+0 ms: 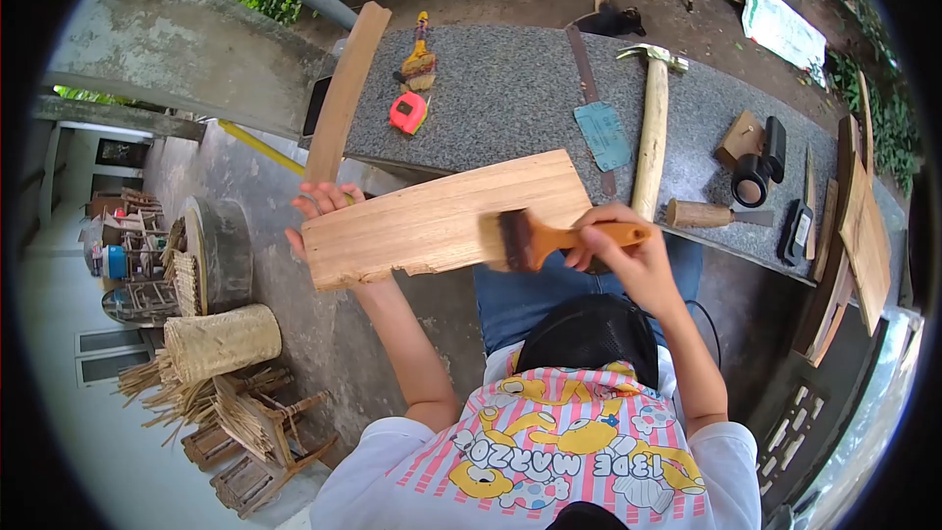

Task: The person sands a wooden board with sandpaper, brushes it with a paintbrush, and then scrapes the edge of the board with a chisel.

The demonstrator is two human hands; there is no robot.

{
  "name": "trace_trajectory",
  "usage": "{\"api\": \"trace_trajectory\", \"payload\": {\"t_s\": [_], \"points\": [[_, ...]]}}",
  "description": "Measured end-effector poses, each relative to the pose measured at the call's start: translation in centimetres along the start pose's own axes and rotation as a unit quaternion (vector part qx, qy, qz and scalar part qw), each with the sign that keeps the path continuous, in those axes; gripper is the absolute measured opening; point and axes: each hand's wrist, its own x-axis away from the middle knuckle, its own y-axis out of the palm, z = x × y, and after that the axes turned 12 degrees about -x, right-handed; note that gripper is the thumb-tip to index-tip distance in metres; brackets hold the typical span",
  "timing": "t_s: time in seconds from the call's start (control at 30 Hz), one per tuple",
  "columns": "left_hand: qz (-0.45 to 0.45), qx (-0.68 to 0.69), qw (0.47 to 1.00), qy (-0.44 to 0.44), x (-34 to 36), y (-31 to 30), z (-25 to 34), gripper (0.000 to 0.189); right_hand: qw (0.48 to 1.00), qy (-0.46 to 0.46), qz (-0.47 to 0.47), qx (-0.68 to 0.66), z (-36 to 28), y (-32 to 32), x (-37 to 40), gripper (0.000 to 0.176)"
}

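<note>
A plank of light wood (412,226) with a rough, chipped lower edge lies tilted above my lap. My left hand (324,204) grips its left end from beneath, fingers showing past the far edge and the palm hidden. In my right hand (633,260) is a paintbrush (549,239) with an orange handle, pinched between thumb and fingers. Its bristles overlap the right part of the plank and look blurred. Beyond the plank stands the grey granite table (491,88). A long wooden strip (345,88) leans across the table's left end, just behind my left hand.
On the table are a second brush (419,64), a red tape measure (408,113), sandpaper (601,135), a hammer (652,128), a wood-handled chisel (702,213) and a black tool (754,177). Wooden boards (859,245) stack at the right end. A dog (610,20) lies beyond.
</note>
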Motion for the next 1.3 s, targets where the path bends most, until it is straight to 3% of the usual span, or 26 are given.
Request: {"api": "trace_trajectory", "payload": {"t_s": [0.17, 0.23, 0.33, 0.43, 0.57, 0.73, 0.8, 0.97, 1.03, 1.1, 1.23, 1.27, 1.3], "points": [[0.045, -0.052, 0.998, 0.007, 0.7, -0.5, 0.1, 0.034, 0.979, -0.072, 0.141, 0.128, 0.8, -8.0, 1.8, 0.010], [0.036, -0.032, 0.999, 0.006, 0.6, -0.4, -0.2, 0.038, 0.950, -0.088, 0.183, 0.237, -1.4, -7.7, 2.9, 0.011], [0.027, -0.004, 1.000, 0.007, 0.3, -0.2, -0.7, 0.043, 0.961, -0.131, 0.167, 0.180, -2.8, -4.4, 3.4, 0.011], [0.039, 0.000, 0.999, 0.011, 0.2, 0.6, -1.0, 0.043, 0.995, -0.069, 0.060, 0.046, -2.2, -0.8, 2.4, 0.013], [0.010, 0.004, 1.000, 0.002, 0.1, 0.6, -0.8, 0.040, 0.999, -0.026, 0.020, 0.010, 0.8, -1.6, 0.8, 0.015], [0.020, 0.012, 1.000, 0.002, 0.5, -0.1, -0.8, 0.030, 0.976, -0.069, 0.150, 0.143, 0.8, -9.3, 3.8, 0.016], [0.007, 0.017, 1.000, -0.004, 0.5, -0.3, -0.9, 0.022, 0.961, -0.101, 0.214, 0.146, -0.5, -9.9, 5.5, 0.014], [0.005, 0.006, 1.000, -0.003, 0.6, 0.6, -1.2, 0.021, 0.956, -0.136, 0.226, 0.127, -2.8, -6.8, 6.1, 0.017], [-0.002, -0.007, 1.000, -0.002, 0.4, 1.6, -1.1, 0.021, 0.979, -0.125, 0.144, 0.071, -3.2, -4.2, 4.5, 0.021], [-0.007, -0.026, 1.000, 0.007, 0.6, 2.4, -1.0, 0.022, 0.993, -0.074, 0.046, -0.074, -3.0, -0.8, 2.2, 0.026], [-0.002, -0.035, 0.999, -0.001, 0.5, 2.4, -0.7, 0.027, 0.973, 0.006, -0.141, -0.183, -1.8, 7.5, -2.2, 0.027], [0.041, -0.008, 0.999, 0.003, 0.6, 2.8, -0.7, 0.040, 0.970, 0.010, -0.153, -0.190, -1.3, 9.4, -3.2, 0.027], [0.021, -0.020, 1.000, 0.001, 0.6, 2.4, -0.6, 0.044, 0.957, 0.041, -0.181, -0.223, -0.8, 11.1, -4.2, 0.029]]}}
